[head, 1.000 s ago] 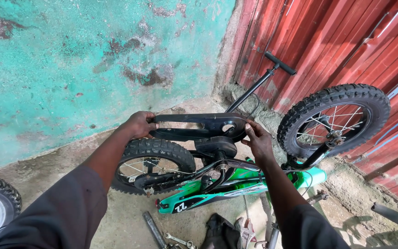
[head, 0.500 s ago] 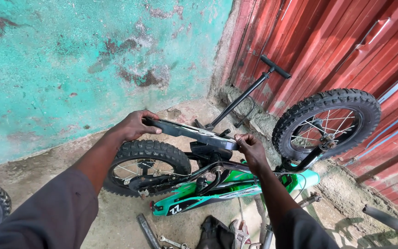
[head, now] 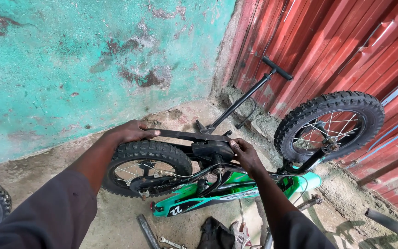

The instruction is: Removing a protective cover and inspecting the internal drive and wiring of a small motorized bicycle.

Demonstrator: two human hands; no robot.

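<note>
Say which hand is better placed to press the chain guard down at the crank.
Right hand: it already rests on the chain guard above the crank; the left hand grips its far end over the rear tyre.

Black chain guard now lower and flatter over the rear wheel, both hands down with it

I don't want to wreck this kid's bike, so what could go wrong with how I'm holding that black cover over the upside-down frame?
The long black cover is held only at its ends by your left hand and right hand, so it might twist or slip onto the rear wheel. Your right fingers sit close to the crank area, a possible pinch spot. Loose wrenches on the ground could trip you.
</note>
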